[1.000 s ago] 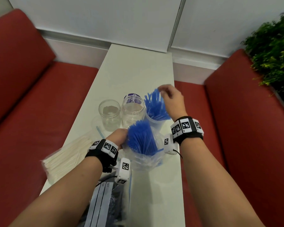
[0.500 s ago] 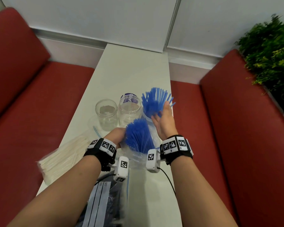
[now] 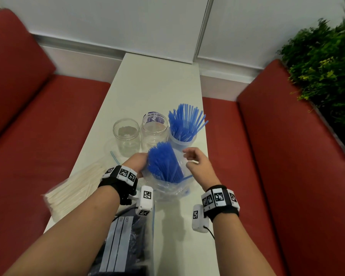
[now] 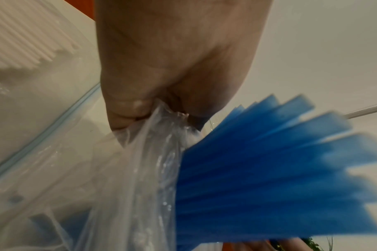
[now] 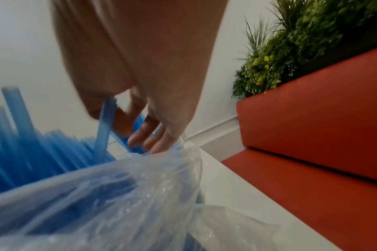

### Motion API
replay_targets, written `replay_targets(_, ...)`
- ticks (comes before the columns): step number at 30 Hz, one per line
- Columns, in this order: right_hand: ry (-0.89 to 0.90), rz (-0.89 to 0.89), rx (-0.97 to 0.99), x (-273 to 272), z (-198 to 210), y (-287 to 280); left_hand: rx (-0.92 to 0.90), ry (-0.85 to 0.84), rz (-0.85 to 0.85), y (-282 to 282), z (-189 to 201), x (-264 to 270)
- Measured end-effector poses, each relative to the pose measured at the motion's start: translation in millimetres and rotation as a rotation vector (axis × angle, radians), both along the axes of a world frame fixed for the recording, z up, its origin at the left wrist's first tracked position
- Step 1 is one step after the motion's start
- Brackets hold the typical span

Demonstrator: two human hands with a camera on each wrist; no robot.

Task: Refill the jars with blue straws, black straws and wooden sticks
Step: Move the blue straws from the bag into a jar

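The left hand's fingers (image 4: 127, 112) are bunched tight on the rim of a clear plastic bag (image 3: 167, 188), while the right hand's fingers (image 5: 144, 137) hang loosely spread just over the bag's mouth; one blue straw (image 5: 104, 125) crosses them, though blur leaves it unclear whether it is pinched. The long white desk (image 3: 159, 84) runs between two red benches (image 3: 38, 136), with a green plant (image 3: 323, 62) at the far right. On the desk's left edge lies a pack of pale wooden sticks (image 3: 74, 188), and a zip bag of black straws (image 3: 127, 248) lies nearest the person. The bag's blue straws (image 3: 163, 162) stand upright between the left hand (image 3: 135, 162) and right hand (image 3: 199, 166). Beyond stand three jars: the right jar (image 3: 182, 142) filled with blue straws, the middle jar (image 3: 154, 130) and left jar (image 3: 126, 134) without straws or sticks.
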State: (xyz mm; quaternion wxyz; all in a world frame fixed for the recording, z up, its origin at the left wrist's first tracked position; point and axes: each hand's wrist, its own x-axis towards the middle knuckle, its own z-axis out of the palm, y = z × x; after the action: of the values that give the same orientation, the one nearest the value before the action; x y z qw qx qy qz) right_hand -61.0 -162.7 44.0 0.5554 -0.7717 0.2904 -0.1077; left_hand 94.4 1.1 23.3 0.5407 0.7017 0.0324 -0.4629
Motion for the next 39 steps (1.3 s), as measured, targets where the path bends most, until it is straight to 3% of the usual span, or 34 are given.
replay_targets(3, 0.084, -0.142, -0.177, -9, 4, -13, 0.002, 0.010, 0.010, 1, 1, 2)
replay_targets(5, 0.327, 0.025, -0.156, -14, 7, -19, 0.029, 0.023, -0.006, 1, 3, 3)
replay_targets(7, 0.438, 0.241, -0.076, -15, 12, -14, 0.045, 0.036, 0.009, -1, 6, 1)
replay_targets(11, 0.196, 0.180, 0.092, 4, 15, 11, -0.023, 0.083, 0.111, -7, 5, -8)
replay_targets(15, 0.218, 0.128, -0.089, 16, -2, 39, -0.019, 0.046, 0.109, -11, 9, -11)
replay_targets(19, 0.089, 0.027, -0.162, 15, -15, 51, -0.002, 0.033, 0.052, -6, 10, -9)
replay_targets(27, -0.156, -0.101, 0.113, 21, 4, 46, 0.006, 0.062, 0.111, -2, 13, -4)
replay_targets(32, -0.176, -0.187, 0.215, 17, 6, 45, 0.008, 0.076, 0.083, -3, 13, -6)
replay_targets(39, -0.190, -0.090, 0.207, 22, 25, 32, -0.048, 0.111, 0.108, -5, 16, -5)
